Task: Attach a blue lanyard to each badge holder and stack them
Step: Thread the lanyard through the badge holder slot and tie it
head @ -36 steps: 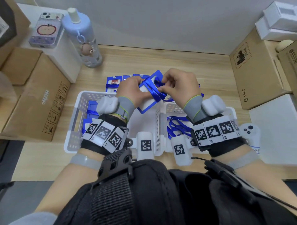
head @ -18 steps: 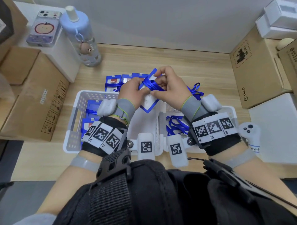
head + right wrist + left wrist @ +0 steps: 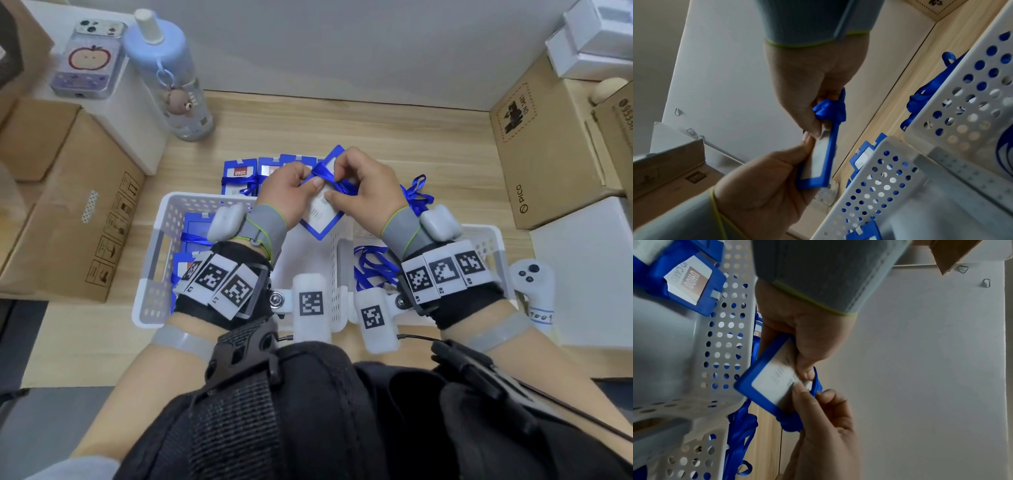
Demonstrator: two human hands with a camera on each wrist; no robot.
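A blue-framed badge holder (image 3: 320,221) with a white card is held tilted above the baskets, between both hands. My left hand (image 3: 310,183) grips its left edge, thumb on the card face (image 3: 768,381). My right hand (image 3: 334,183) pinches a blue lanyard (image 3: 325,173) at the holder's top end, with the rest of the ribbon bunched in its palm (image 3: 830,108). The slot at the holder's top is hidden by fingers. Finished holders with lanyards (image 3: 239,174) lie in a row on the table behind the baskets.
Two white perforated baskets stand side by side before me: the left one (image 3: 161,240) holds blue badge holders, the right one (image 3: 486,240) loose blue lanyards (image 3: 373,267). More ribbon (image 3: 416,195) lies behind it. Cardboard boxes (image 3: 68,212) flank the table; a bottle (image 3: 171,75) stands back left.
Both hands have lifted the holder slightly away from me. The ribbon that crossed the holder's face has been drawn up to its top end and gathered in the right hand.
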